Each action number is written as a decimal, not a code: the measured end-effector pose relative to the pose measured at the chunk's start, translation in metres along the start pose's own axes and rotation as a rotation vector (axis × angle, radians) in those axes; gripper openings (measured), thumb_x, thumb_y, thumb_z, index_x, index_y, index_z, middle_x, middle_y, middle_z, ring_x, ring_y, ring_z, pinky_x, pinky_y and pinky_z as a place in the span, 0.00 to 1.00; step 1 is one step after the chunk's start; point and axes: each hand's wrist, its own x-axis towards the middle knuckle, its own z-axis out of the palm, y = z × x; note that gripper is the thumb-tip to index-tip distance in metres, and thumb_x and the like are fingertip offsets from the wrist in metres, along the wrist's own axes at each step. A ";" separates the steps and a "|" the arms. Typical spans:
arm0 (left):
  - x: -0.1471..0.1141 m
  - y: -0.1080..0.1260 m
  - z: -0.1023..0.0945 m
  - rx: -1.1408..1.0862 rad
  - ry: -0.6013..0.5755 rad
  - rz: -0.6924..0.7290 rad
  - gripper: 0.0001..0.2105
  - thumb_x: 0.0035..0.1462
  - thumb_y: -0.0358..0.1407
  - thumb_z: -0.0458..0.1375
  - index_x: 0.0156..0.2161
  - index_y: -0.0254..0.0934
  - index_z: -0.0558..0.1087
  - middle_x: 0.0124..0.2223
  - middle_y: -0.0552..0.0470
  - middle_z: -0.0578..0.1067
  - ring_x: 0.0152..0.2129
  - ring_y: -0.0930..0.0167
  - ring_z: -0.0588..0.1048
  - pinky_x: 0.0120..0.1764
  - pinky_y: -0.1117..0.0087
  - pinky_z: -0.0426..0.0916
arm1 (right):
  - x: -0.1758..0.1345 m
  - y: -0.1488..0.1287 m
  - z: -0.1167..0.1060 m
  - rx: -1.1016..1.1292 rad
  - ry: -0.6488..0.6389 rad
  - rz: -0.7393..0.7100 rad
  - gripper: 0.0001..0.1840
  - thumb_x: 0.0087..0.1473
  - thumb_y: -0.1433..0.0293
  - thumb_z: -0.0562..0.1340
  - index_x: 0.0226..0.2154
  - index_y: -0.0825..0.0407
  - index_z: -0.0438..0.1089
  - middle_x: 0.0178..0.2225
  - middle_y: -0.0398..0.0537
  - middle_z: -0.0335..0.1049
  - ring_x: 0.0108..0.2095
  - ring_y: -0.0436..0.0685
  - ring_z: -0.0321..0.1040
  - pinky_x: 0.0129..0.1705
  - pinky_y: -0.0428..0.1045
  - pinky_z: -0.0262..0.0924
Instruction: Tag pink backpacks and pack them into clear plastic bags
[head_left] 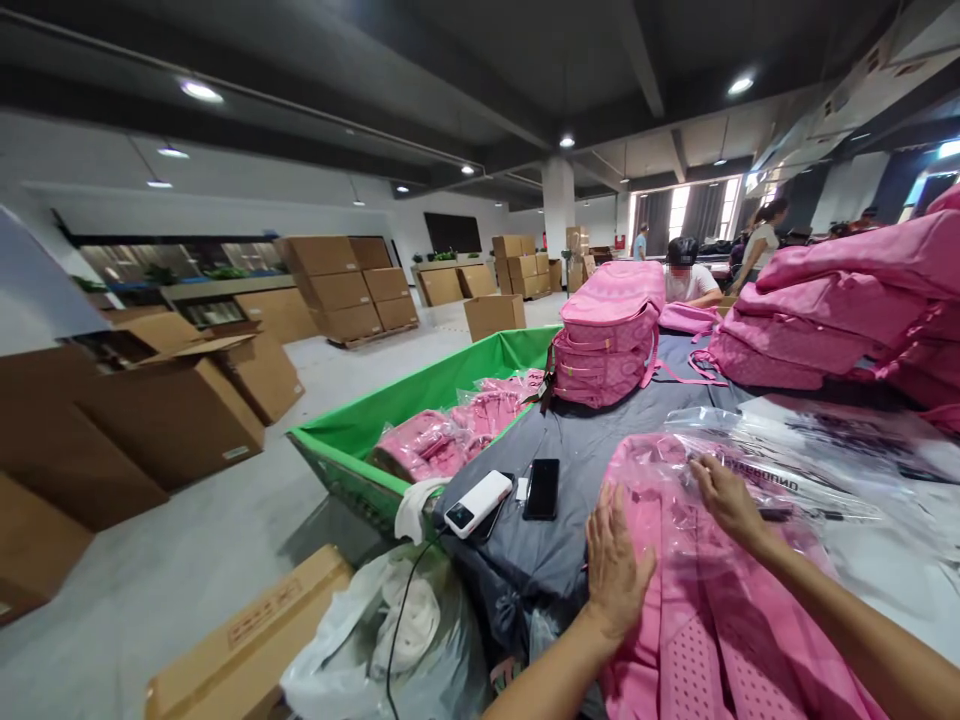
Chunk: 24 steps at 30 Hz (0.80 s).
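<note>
Pink backpack [705,620] in clear bag [757,470] lies on tabletop [570,440], long axis running away from the person. Left hand [615,570] flat, released on its left edge; right hand [724,495] pinches the plastic farther up.

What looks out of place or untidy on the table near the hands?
Two things stand out. A white power bank lies askew at the edge of the grey table cover, beside a black phone, among the packing work. The clear plastic bag over the pink backpack is crumpled under the right hand.
</note>
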 end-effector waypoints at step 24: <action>0.114 -0.042 -0.004 -0.484 0.038 -0.488 0.16 0.55 0.33 0.65 0.19 0.37 0.66 0.15 0.59 0.63 0.14 0.73 0.67 0.24 0.74 0.61 | -0.054 0.149 -0.157 0.186 0.222 0.571 0.16 0.36 0.51 0.63 0.21 0.42 0.58 0.17 0.50 0.62 0.21 0.67 0.68 0.24 0.65 0.67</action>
